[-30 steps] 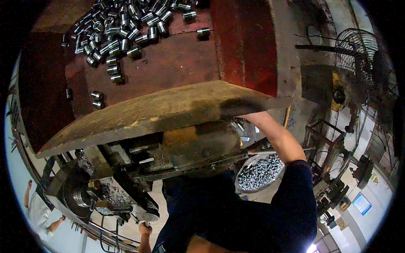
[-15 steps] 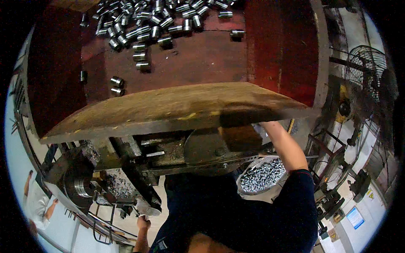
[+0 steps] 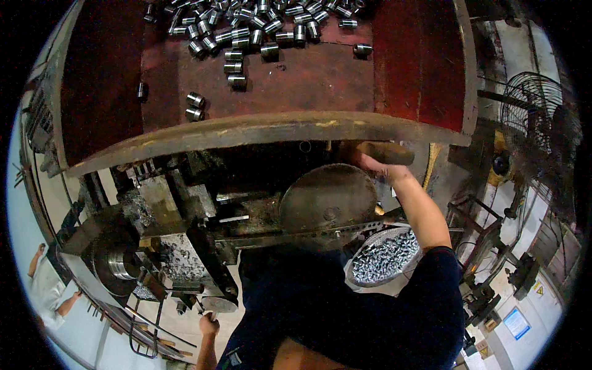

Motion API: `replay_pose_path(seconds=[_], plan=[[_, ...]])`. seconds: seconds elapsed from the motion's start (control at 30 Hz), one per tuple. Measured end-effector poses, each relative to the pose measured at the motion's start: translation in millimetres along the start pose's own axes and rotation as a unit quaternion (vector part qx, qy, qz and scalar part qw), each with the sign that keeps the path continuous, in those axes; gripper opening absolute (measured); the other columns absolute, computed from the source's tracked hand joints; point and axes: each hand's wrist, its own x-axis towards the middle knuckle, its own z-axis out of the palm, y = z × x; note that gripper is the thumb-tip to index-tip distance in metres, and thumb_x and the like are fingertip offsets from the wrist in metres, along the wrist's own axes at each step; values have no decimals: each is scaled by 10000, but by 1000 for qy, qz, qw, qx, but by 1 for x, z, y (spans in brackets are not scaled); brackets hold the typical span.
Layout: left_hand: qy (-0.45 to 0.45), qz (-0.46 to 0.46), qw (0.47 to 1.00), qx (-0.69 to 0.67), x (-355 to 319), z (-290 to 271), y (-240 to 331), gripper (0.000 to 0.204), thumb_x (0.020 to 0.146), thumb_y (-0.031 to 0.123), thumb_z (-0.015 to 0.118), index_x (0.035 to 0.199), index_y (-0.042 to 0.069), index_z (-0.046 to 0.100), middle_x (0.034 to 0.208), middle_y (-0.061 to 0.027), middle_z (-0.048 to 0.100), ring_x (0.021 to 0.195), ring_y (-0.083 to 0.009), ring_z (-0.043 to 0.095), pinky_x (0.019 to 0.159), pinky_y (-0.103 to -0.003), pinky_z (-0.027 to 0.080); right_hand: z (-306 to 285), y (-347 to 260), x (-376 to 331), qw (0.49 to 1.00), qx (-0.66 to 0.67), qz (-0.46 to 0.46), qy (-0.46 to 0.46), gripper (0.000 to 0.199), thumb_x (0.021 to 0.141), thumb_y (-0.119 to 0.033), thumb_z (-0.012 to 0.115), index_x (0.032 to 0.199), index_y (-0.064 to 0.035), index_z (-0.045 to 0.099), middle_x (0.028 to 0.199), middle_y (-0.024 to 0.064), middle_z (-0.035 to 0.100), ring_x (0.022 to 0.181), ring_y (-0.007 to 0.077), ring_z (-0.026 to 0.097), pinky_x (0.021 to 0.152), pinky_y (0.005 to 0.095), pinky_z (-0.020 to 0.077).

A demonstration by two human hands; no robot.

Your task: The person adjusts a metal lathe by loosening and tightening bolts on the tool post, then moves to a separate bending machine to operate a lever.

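L hand [image 3: 209, 325] wraps handle [image 3: 214, 316] of handwheel [image 3: 222, 304], wheel just ahead of it; R hand [image 3: 368, 162] blurry, can't tell grip, right by brown block [image 3: 390, 152], tray [image 3: 308, 126] w/ metal cylinders [image 3: 237, 82] beyond.

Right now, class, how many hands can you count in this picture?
4: the person's left hand at a small wheel, their right hand below the front edge of the box, and a co-worker's upper hand and lower hand at far left. Others may be hidden.
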Motion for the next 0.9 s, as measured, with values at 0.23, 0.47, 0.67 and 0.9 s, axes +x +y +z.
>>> replay_pose_path(seconds=[0.23,0.47,0.67,0.9], plan=[[22,58,995,76,-16,-31,64,153,649,91,593,785,83,664,718,-182,627,707,-379,609,635,-449,490,31,-71,64,966,-240,-52,-85,448,794,-277,563,1166,-31,517,1049,138,551,936,252,531,879,387,449],[87,73,993,42,-24,-17,64,204,667,38,553,818,87,681,734,-183,633,723,-374,618,668,-426,500,81,-77,108,980,-142,-131,-49,305,673,-206,624,894,1,592,963,178,585,897,368,576,752,457,479],[77,63,995,-3,-14,-13,57,280,669,11,519,882,95,680,781,-193,636,762,-380,616,680,-429,493,106,9,194,949,-152,-269,55,123,703,-179,555,725,-80,625,755,160,592,734,345,588,606,425,474],[114,57,989,-70,-30,-16,75,341,675,-3,522,949,128,675,829,-160,656,826,-341,623,727,-418,495,119,-110,162,840,-532,-11,108,206,705,-162,545,823,-77,691,923,128,654,890,348,610,752,429,513]])
